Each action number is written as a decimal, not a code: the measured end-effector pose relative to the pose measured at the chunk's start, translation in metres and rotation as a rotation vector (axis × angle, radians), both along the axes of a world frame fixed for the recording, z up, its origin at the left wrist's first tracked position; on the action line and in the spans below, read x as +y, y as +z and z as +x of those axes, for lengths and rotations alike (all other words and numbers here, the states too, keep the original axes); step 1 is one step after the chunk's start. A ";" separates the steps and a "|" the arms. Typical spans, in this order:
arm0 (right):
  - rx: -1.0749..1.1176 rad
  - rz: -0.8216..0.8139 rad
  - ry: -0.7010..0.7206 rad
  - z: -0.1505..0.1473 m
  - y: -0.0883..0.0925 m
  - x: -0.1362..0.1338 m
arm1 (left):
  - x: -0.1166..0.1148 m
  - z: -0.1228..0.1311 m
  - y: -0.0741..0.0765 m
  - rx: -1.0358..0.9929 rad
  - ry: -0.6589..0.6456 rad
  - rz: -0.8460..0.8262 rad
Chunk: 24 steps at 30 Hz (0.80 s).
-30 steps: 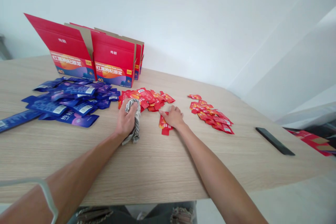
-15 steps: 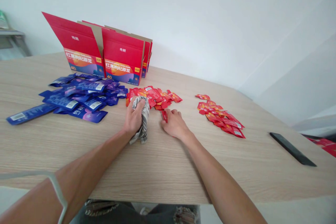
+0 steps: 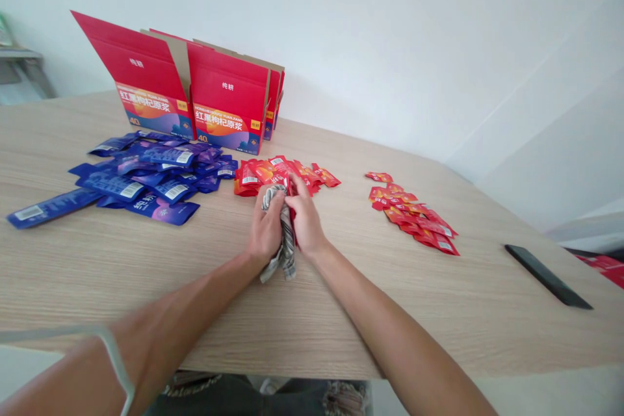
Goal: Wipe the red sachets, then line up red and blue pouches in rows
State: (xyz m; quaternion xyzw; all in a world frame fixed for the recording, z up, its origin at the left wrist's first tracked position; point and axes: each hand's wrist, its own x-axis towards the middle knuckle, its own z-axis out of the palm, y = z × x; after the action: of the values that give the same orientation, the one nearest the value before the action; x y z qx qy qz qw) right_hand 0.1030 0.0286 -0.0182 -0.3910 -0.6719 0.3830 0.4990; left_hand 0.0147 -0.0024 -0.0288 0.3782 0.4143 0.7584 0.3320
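Just on the near side of the middle red pile [image 3: 268, 172], got left hand [image 3: 266, 231] closed around a bunched grey-and-white cloth [image 3: 286, 237], with the ends hanging out below the grip. Right beside it, also just nearside of the pile, got right hand [image 3: 306, 218] partly closed, with thumb and fingers pinching a red packet [image 3: 292, 211]. Can see that only as a thin upright sliver between both hands, next to the cloth; can't tell how firmly gripped or whether pressed flat against the cloth.

Directly left of the middle pile, practically touching: heap of blue packets [image 3: 146, 172], overlapping at all angles. Further left of the pile: long blue packet [image 3: 53, 208], sticking out toward the near side. Behind the pile and to the left: front two open boxes, left box [image 3: 151, 110] and right box [image 3: 227, 123], both with red lids raised, plus more boxes partly hidden behind.

Well right of the pile: second group of red packets [image 3: 414, 218], fanned in a slanting row, with a single red one [image 3: 379, 177] just beyond the far end. Furthest right of the pile: flat black object [image 3: 548, 276], lying on the same wood-grain surface [image 3: 234, 331]. Can't tell what kind.
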 end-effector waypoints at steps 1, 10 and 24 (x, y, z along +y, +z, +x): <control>0.023 -0.017 0.027 -0.006 -0.002 -0.004 | -0.001 0.002 -0.002 0.023 0.003 0.021; -0.008 -0.076 0.127 -0.017 -0.006 -0.033 | 0.005 -0.010 -0.019 0.096 0.001 0.044; 0.160 -0.034 0.236 0.008 0.024 -0.034 | 0.023 -0.046 0.006 0.001 0.175 -0.113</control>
State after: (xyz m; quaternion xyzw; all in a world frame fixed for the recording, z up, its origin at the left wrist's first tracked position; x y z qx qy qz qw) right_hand 0.1111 -0.0050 0.0061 -0.2860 -0.6647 0.4804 0.4956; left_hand -0.0316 0.0210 -0.0229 0.3216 0.4877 0.7598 0.2852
